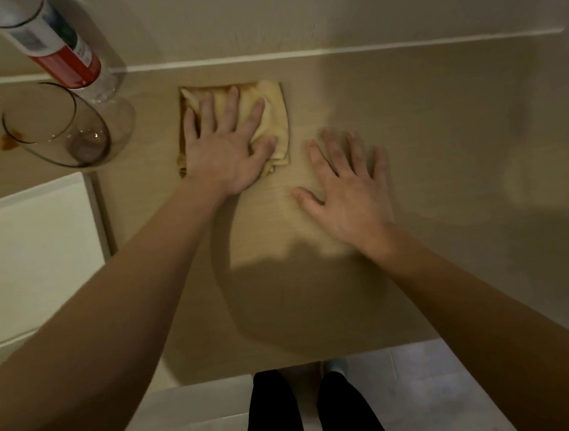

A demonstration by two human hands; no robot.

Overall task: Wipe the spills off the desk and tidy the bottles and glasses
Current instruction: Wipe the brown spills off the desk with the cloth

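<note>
Flat and spread, the left hand [224, 145] presses down on a folded yellow cloth [271, 115], fingers straight and pointing toward the wall; the right hand [348, 190] lies just beside it, fingers splayed and relaxed over the bare desk [441, 170], holding nothing, its outline blurred.

Largest in view is the light wood-grain desk, running left to right under a pale wall [329, 10], with a white strip where the two meet. Below its near edge lie a grey tiled floor [441, 399] and the person's dark-trousered legs [277, 414]. A white board [32, 246] lies flat on the desk at the left edge.

The cloth is a squarish pad near the back of the desk, its long axis running toward the wall, its far and left edges stained brown.

Left of it, a clear plastic bottle [63, 52] with a red and white label stands by the wall. Just in front stands a clear glass tumbler [61, 126], apparently empty. A small brown spill [10, 142] marks the desk at the glass's left side.
</note>
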